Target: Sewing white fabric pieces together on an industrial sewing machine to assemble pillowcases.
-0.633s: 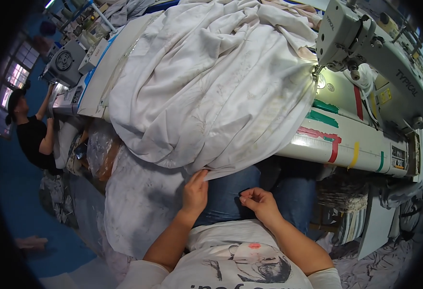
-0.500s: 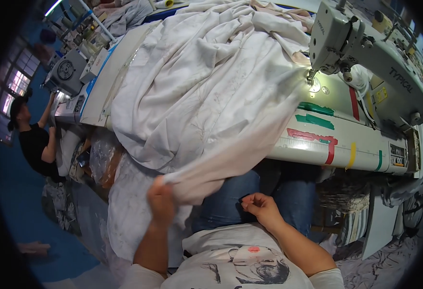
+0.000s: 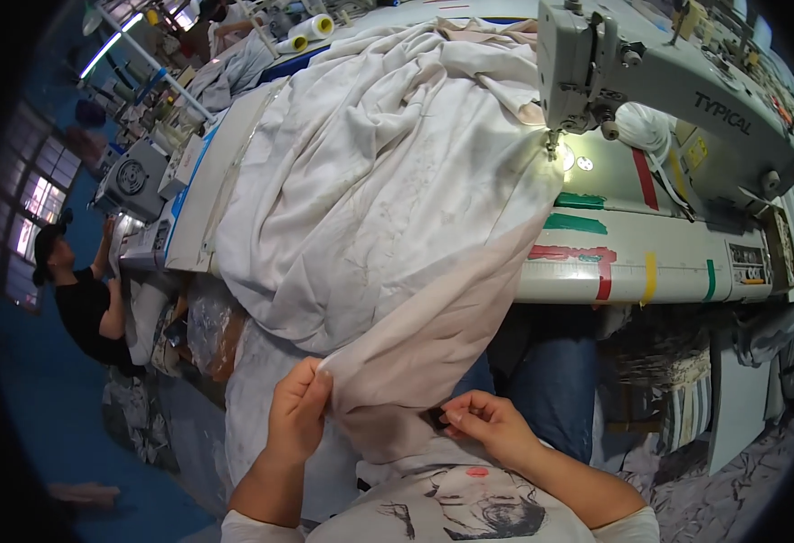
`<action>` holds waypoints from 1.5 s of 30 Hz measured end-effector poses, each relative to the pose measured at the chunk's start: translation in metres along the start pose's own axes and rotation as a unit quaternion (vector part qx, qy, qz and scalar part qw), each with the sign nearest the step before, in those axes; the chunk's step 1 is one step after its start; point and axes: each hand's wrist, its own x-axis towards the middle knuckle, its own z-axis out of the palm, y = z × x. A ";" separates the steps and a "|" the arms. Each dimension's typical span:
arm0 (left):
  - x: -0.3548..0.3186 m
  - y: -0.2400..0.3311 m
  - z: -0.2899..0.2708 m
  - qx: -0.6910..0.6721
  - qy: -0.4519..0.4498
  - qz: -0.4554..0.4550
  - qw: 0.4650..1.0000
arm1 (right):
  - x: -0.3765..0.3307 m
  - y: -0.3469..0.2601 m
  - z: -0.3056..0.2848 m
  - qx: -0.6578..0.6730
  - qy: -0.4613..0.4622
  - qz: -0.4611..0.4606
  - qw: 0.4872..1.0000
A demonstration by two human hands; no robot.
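My left hand [image 3: 297,409] is closed, pinching the edge of a large white fabric [image 3: 379,208] between thumb and fingers above my lap. A pale pinkish part of the cloth hangs from there, and the edge runs taut up to the sewing machine [image 3: 655,77], where it lies at the needle and presser foot [image 3: 552,145]. Over my lap, my right hand [image 3: 498,425] is closed around a small dark object [image 3: 438,417] beside the hanging cloth. Only its tip shows, so its kind cannot be made out.
The machine table [image 3: 668,279] carries red, green, yellow tape strips. A coil of white cord [image 3: 643,127] lies behind the needle area. Yellow-cored thread cones [image 3: 313,27] stand at the back. A person in black [image 3: 89,308] works at the far left; bundled cloth [image 3: 686,480] lies lower right.
My left hand has moved slightly down, drawing the cloth edge toward me. The cloth now spreads lower over my lap, next to my right hand. The view has shifted a little.
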 end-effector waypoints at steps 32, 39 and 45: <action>-0.033 -0.019 0.000 0.260 0.135 0.152 0.944 | -0.009 0.005 -0.001 -0.100 -0.041 0.027 0.994; -0.033 0.000 -0.004 0.265 0.195 0.223 0.918 | -0.013 -0.005 -0.007 -0.144 -0.017 0.000 0.989; -0.042 0.013 0.008 0.262 0.183 0.278 0.906 | -0.012 -0.081 0.053 -0.552 0.080 -0.537 0.632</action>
